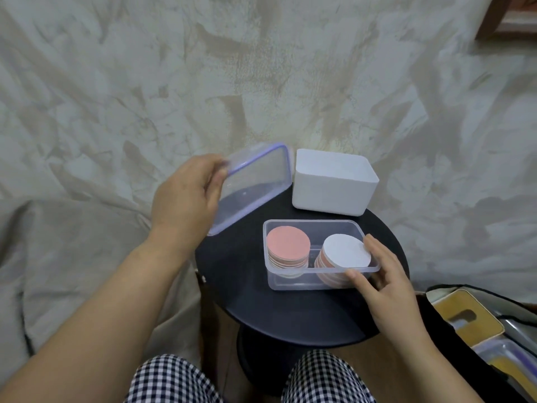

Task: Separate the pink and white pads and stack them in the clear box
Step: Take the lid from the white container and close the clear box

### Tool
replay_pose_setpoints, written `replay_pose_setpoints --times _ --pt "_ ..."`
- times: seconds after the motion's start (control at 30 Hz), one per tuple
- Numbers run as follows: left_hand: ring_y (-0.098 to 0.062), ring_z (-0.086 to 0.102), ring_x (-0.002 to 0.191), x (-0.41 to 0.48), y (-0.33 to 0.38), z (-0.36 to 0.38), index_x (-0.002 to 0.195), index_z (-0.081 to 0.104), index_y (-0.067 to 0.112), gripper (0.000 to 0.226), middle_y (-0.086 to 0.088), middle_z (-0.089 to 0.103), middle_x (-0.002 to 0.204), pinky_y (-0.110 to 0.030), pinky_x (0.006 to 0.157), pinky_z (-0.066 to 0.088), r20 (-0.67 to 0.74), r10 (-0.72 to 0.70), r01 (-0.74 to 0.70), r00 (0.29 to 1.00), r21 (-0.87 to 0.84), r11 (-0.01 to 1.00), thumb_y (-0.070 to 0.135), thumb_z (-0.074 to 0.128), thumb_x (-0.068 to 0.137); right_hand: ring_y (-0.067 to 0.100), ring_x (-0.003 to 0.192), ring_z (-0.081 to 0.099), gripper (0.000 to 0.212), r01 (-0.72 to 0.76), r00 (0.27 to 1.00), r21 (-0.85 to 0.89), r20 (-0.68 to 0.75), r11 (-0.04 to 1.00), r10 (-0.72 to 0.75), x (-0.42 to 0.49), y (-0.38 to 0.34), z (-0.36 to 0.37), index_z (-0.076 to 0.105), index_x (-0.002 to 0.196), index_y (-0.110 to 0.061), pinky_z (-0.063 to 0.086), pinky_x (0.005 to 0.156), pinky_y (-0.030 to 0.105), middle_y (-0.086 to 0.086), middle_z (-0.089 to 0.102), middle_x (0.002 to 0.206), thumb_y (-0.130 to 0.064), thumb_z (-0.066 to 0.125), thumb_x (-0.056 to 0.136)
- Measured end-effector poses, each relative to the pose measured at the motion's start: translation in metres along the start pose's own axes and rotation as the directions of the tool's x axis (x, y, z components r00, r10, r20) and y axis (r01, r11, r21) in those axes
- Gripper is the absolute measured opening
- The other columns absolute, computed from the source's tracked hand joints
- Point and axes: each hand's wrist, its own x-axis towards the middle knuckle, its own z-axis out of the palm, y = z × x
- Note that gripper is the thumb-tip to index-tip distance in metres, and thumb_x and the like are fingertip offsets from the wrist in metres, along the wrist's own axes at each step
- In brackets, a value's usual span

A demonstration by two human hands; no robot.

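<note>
The left hand (186, 196) has its grip clamped on the short edge of a clear lid (255, 181) with a purple seal, thumb and fingers pinching the rim and holding it tilted above the far left of the round black counter (290, 312). The right hand (386, 283) is not closed around anything: its fingers lie spread against the near right corner of the clear box (271, 274), thumb on the outer wall and fingertips (370, 241) touching the edge of the top white pad (345, 251). Inside the box two stacks stand side by side, the left one topped by a pink pad (287, 245), the right one by the white pad; both show pink and white edges down their sides, so the sorting looks unfinished. The pads look thin, light and soft, likely to cling together, so each is best lifted by its rim with a light pinch. The box seems light and would slide unless steadied. A white tub (334, 184) stands just behind it, apart from the lid.
</note>
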Motion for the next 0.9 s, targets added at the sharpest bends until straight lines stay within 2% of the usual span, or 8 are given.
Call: replay_pose_setpoints --times 0.07,0.17,0.27,0.37,0.47,0.6,0.7,0.9 --pt "-0.019 0.064 0.073 0.007 0.021 -0.011 0.108 0.064 0.011 0.028 0.002 0.066 0.093 -0.031 0.069 0.051 -0.007 0.051 -0.052 0.999 -0.099 0.994 0.028 0.049 0.091 0.002 0.128 0.036 0.06 0.013 1.0 -0.068 -0.023 0.998 -0.015 0.002 -0.005 -0.001 0.039 0.126 -0.034 0.032 0.111 0.033 -0.014 0.038 0.137 -0.029 0.074 0.077" --pt "-0.006 0.061 0.076 0.016 0.052 -0.023 0.107 0.066 0.014 0.029 0.012 0.062 0.088 -0.011 0.071 0.048 0.028 0.183 -0.171 0.983 -0.242 0.955 0.032 0.055 0.088 -0.003 0.132 0.03 0.067 0.081 0.995 -0.14 -0.042 0.987 -0.088 0.009 -0.029 -0.007 0.033 0.127 -0.048 0.027 0.109 0.027 -0.03 0.032 0.138 -0.063 0.056 0.066" --pt "-0.003 0.064 0.08 0.018 0.077 -0.024 0.106 0.064 0.025 0.025 0.015 0.065 0.084 -0.009 0.072 0.049 0.098 0.268 -0.21 0.959 -0.393 0.895 0.031 0.064 0.082 -0.007 0.12 0.046 0.071 0.101 0.995 0.238 -0.008 0.966 -0.102 0.013 -0.063 -0.012 0.042 0.123 -0.047 0.041 0.096 0.016 -0.034 0.048 0.128 -0.07 0.065 0.06" --pt "0.003 0.063 0.071 0.015 0.09 -0.014 0.099 0.063 0.037 0.024 0.019 0.067 0.083 -0.007 0.069 0.047 0.193 0.152 -0.042 0.969 -0.479 0.877 0.03 0.072 0.078 -0.001 0.079 0.065 0.054 0.081 0.997 0.43 -0.052 0.899 -0.065 0.015 -0.083 -0.019 0.059 0.105 -0.028 0.052 0.065 0.013 -0.014 0.071 0.091 -0.058 0.07 0.062" --pt "0.005 0.059 0.066 0.009 0.085 0.001 0.1 0.059 0.044 0.025 0.016 0.065 0.081 -0.013 0.069 0.047 0.339 -0.095 0.262 0.936 -0.489 0.832 0.029 0.067 0.081 0.005 0.051 0.057 0.025 0.005 0.997 0.498 -0.071 0.867 0.035 0.017 -0.084 -0.025 0.062 0.089 -0.017 0.049 0.051 0.015 -0.004 0.064 0.056 -0.031 0.063 0.068" --pt "-0.007 0.066 0.079 -0.014 0.06 0.016 0.106 0.064 0.028 0.021 0.008 0.071 0.09 -0.024 0.068 0.048 0.557 -0.365 0.649 0.746 -0.483 0.588 0.033 0.061 0.085 0.006 0.051 0.061 0.006 -0.17 0.979 0.586 0.01 0.792 0.203 0.029 -0.071 -0.037 0.062 0.082 -0.014 0.05 0.048 0.017 -0.004 0.067 0.058 -0.017 0.057 0.083" --pt "-0.013 0.06 0.058 -0.033 0.055 0.021 0.096 0.069 0.014 0.016 -0.002 0.071 0.076 -0.022 0.05 0.048 0.67 -0.413 0.786 0.617 -0.511 0.347 0.025 0.06 0.087 0.009 0.053 0.063 0.013 -0.307 0.949 0.59 0.126 0.747 0.29 0.042 -0.062 -0.041 0.061 0.08 -0.011 0.052 0.049 0.019 -0.002 0.068 0.061 -0.019 0.054 0.087" --pt "-0.009 0.058 0.053 -0.043 0.046 0.033 0.087 0.072 0.011 0.012 -0.003 0.07 0.07 -0.017 0.042 0.043 0.627 -0.52 0.809 0.579 -0.521 0.272 0.018 0.062 0.086 0.014 0.072 0.067 0.017 -0.471 0.877 0.454 0.336 0.756 0.345 0.064 -0.046 -0.047 0.063 0.091 -0.008 0.054 0.067 0.027 0.003 0.071 0.08 -0.006 0.046 0.092"
